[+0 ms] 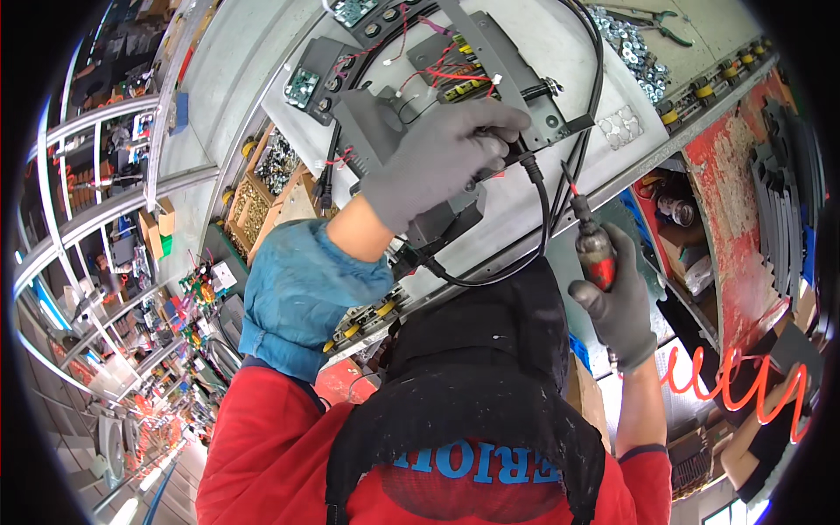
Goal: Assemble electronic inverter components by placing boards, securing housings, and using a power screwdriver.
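Note:
My left hand (437,157), in a grey glove and a blue oversleeve, reaches over a dark grey metal housing (503,66). Its fingers are curled together beside the housing's corner; what they pinch, if anything, is hidden. Red wires and a yellow-marked part (464,83) lie inside the housing. A black cable (536,179) runs from its edge near my fingertips and loops down toward me. My right hand (623,306), also gloved, is wrapped round a red and dark powered screwdriver (597,261). The driver's thin bit points up toward the bench, apart from the housing.
Silver nuts or similar fasteners (634,57) are heaped at the far right, near pliers (665,31). Boxes of small screws (251,210) stand at the left. A coiled orange hose (735,385) hangs at right. Rollers with yellow parts (700,90) line the bench edge.

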The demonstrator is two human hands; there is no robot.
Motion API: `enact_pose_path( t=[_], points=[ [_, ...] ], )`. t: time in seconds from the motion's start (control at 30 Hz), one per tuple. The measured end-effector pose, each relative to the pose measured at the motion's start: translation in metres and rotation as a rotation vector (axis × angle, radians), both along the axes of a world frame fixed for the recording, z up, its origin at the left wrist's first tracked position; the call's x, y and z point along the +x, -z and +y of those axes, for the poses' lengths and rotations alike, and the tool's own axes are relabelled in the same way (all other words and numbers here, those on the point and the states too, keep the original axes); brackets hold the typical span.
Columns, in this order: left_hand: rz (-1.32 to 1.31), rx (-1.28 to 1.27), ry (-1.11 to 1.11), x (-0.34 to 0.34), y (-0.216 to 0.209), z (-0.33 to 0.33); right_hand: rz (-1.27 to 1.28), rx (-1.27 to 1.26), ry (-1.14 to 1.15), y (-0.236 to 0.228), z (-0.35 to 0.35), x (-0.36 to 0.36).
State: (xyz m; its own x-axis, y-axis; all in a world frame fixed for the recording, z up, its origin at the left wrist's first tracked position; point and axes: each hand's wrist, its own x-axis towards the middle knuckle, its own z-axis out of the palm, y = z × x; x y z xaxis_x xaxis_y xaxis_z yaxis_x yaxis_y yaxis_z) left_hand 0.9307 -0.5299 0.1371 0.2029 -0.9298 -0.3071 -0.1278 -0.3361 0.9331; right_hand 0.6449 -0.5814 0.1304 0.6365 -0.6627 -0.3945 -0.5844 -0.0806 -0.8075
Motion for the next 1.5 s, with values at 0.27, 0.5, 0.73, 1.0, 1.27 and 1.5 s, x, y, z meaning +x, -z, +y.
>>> enact_pose_path(
  t=[0.27, 0.5, 0.73, 1.0, 1.27, 1.5],
  points=[
    [0.755, 0.092, -0.379, 0.005, -0.021, 0.071, -0.199, 0.306, 0.038, -0.037, 0.042, 0.021],
    [0.794, 0.034, -0.493, 0.000, -0.021, 0.120, -0.209, 0.410, -0.124, -0.051, 0.078, 0.042],
    [0.860, -0.113, -0.597, 0.001, -0.014, 0.145, -0.216, 0.235, -0.317, -0.056, 0.098, 0.055],
    [0.978, -0.115, -0.625, -0.004, -0.014, 0.155, -0.235, 0.187, -0.304, -0.054, 0.112, 0.063],
    [0.633, -0.104, -0.613, -0.022, -0.020, 0.158, -0.263, 0.362, -0.281, -0.046, 0.116, 0.051],
    [-0.567, -0.079, -0.024, 0.042, -0.019, 0.142, -0.184, 0.352, -0.239, -0.028, 0.120, -0.001]
  ],
)
